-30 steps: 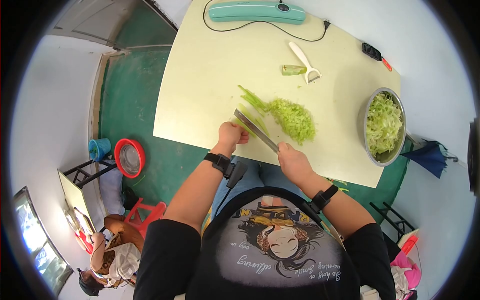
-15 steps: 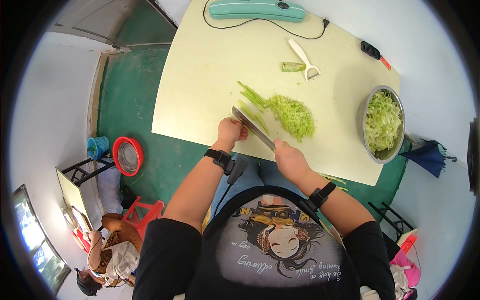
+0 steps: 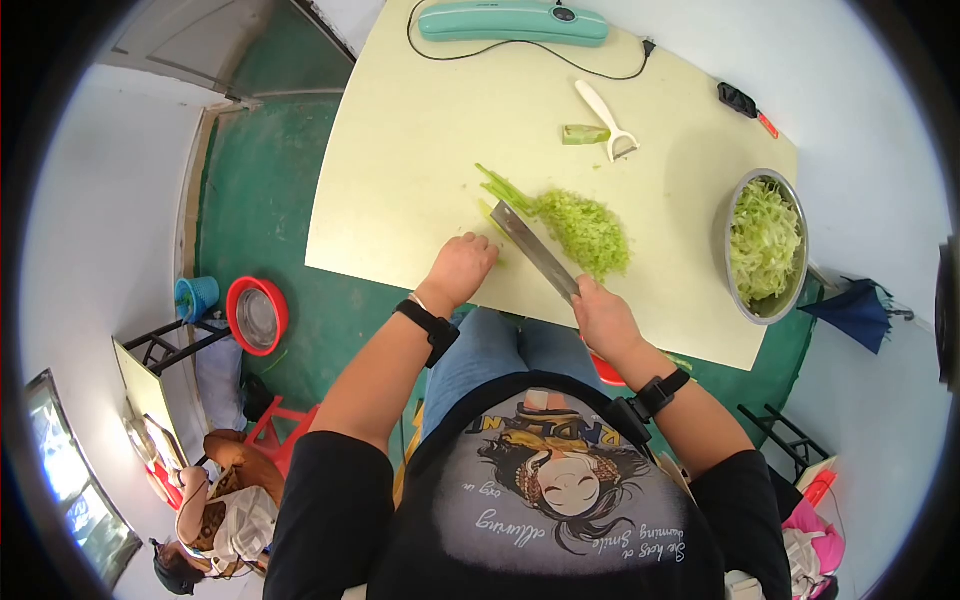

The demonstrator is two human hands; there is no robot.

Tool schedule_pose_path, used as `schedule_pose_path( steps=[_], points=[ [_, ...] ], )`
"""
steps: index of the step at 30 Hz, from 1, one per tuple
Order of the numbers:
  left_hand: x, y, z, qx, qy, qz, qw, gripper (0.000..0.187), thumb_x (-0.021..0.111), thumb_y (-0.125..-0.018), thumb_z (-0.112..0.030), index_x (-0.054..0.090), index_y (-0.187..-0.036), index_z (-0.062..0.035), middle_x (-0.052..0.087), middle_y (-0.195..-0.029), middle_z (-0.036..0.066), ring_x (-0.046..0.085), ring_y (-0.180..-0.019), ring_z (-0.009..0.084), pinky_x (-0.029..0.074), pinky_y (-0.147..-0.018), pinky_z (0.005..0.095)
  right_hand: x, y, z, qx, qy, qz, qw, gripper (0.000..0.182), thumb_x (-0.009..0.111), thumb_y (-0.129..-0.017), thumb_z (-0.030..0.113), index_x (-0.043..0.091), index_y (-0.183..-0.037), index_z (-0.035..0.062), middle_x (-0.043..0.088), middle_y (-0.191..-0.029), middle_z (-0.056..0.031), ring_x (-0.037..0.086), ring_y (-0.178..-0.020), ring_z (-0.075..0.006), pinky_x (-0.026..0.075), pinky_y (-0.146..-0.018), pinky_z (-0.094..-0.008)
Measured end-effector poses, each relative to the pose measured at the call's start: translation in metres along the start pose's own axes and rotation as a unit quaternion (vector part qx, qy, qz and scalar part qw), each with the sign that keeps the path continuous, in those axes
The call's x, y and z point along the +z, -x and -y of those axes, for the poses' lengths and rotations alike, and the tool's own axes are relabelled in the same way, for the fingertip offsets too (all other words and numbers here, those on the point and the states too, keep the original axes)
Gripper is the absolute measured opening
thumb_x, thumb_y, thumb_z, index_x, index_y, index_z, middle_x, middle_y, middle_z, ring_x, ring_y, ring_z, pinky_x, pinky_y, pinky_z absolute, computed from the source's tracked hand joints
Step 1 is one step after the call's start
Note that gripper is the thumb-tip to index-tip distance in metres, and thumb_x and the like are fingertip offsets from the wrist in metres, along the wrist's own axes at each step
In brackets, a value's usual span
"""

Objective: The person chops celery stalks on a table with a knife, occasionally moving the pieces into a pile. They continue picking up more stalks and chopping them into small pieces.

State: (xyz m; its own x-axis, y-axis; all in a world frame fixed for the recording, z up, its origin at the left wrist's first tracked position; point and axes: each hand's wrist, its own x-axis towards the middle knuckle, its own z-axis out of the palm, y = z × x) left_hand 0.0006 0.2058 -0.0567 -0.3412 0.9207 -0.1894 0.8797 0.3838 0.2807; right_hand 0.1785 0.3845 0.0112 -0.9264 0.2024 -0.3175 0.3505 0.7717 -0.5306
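Observation:
My right hand [image 3: 605, 318] is closed round the handle of a knife [image 3: 540, 255], whose blade slants up and left over the table. Left of the blade, my left hand [image 3: 463, 268] rests by the table's front edge with its fingers bent over green strips, only partly visible; what they grip is hidden. Long green stalks [image 3: 502, 188] lie beyond the blade tip, beside a heap of chopped green pieces [image 3: 585, 232] to the right of the knife. A white peeler [image 3: 597, 105] lies further back against a cut green stem piece [image 3: 584, 134].
On the pale table [image 3: 400, 150] a metal bowl [image 3: 728, 245] of shredded greens stands at the right. A teal appliance [image 3: 510, 22] with a cord lies at the back, a black-and-red tool [image 3: 740, 100] at the back right. Another person [image 3: 235, 500] sits at lower left.
The knife and my right hand have moved right, towards the chopped heap. My left hand has turned and its fingers now reach further over the strips.

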Motion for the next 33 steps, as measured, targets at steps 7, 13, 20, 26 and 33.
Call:
schedule_pose_path(
  steps=[7, 13, 20, 26, 33],
  points=[
    [0.004, -0.007, 0.001, -0.410, 0.499, -0.043, 0.763, 0.007, 0.060, -0.079, -0.007, 0.057, -0.083, -0.0013, 0.060, -0.070, 0.011, 0.062, -0.057, 0.0204, 0.052, -0.051, 0.0320, -0.002, 0.003, -0.003, 0.025, -0.008, -0.008, 1.000, 0.016, 0.049, -0.086, 0.010, 0.043, -0.098, 0.0032, 0.058, -0.087, -0.0204, 0.058, -0.073, -0.0397, 0.048, -0.063, -0.0467],
    [0.006, -0.015, -0.001, -0.466, 0.659, -0.039, 0.588, 0.012, 0.057, -0.085, -0.006, 0.056, -0.080, 0.0039, 0.061, -0.071, 0.014, 0.062, -0.056, 0.0211, 0.056, -0.054, 0.0302, 0.006, 0.003, 0.001, -0.011, -0.024, -0.011, 1.000, 0.014, 0.049, -0.085, 0.010, 0.042, -0.095, 0.0035, 0.057, -0.083, -0.0196, 0.058, -0.071, -0.0390, 0.048, -0.062, -0.0464],
    [0.012, -0.016, -0.003, -0.456, 0.654, -0.036, 0.602, 0.008, 0.056, -0.080, 0.000, 0.058, -0.076, 0.0065, 0.061, -0.067, 0.014, 0.061, -0.051, 0.0208, 0.055, -0.048, 0.0310, 0.019, -0.003, 0.005, -0.028, -0.004, 0.012, 1.000, 0.015, 0.050, -0.086, 0.012, 0.042, -0.096, 0.0035, 0.056, -0.084, -0.0190, 0.057, -0.071, -0.0388, 0.047, -0.061, -0.0456],
    [0.016, -0.016, 0.000, -0.458, 0.654, -0.039, 0.601, 0.007, 0.056, -0.079, 0.000, 0.058, -0.076, 0.0064, 0.061, -0.066, 0.014, 0.061, -0.051, 0.0201, 0.054, -0.047, 0.0303, 0.020, -0.011, 0.008, -0.061, 0.026, -0.004, 0.998, 0.011, 0.049, -0.082, 0.006, 0.043, -0.091, 0.0030, 0.056, -0.079, -0.0175, 0.060, -0.066, -0.0355, 0.049, -0.056, -0.0423],
    [0.015, -0.015, 0.000, -0.453, 0.658, -0.028, 0.601, 0.008, 0.057, -0.082, -0.002, 0.058, -0.075, 0.0025, 0.062, -0.068, 0.012, 0.062, -0.054, 0.0192, 0.055, -0.052, 0.0296, 0.021, -0.017, 0.009, -0.059, 0.031, 0.007, 0.998, 0.011, 0.049, -0.081, 0.004, 0.043, -0.090, 0.0029, 0.056, -0.079, -0.0177, 0.060, -0.067, -0.0350, 0.050, -0.057, -0.0416]
  ],
)
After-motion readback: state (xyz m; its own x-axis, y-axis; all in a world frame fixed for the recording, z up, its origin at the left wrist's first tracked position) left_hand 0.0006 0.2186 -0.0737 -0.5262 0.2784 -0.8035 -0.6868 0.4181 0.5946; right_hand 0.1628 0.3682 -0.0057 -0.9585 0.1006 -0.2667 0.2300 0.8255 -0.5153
